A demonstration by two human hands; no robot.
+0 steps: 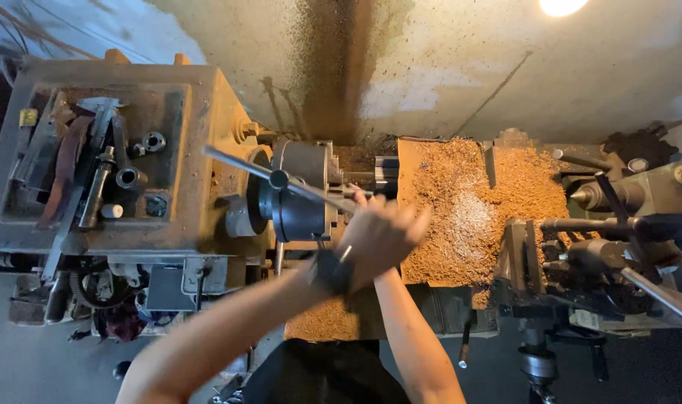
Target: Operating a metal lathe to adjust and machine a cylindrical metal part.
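Observation:
I look down on a metal lathe. A T-shaped chuck key stands in the dark round chuck, its long cross bar slanting from upper left to lower right. My left hand, with a dark watch on its wrist, is closed over the bar's right end and blurred by motion. My right forearm comes up from below and meets the left hand. The right hand itself is hidden under the left one.
The headstock at left carries a top tray of sockets and hand tools. Brown chips cover the bed right of the chuck. Further right are the tool post, protruding levers and the tailstock.

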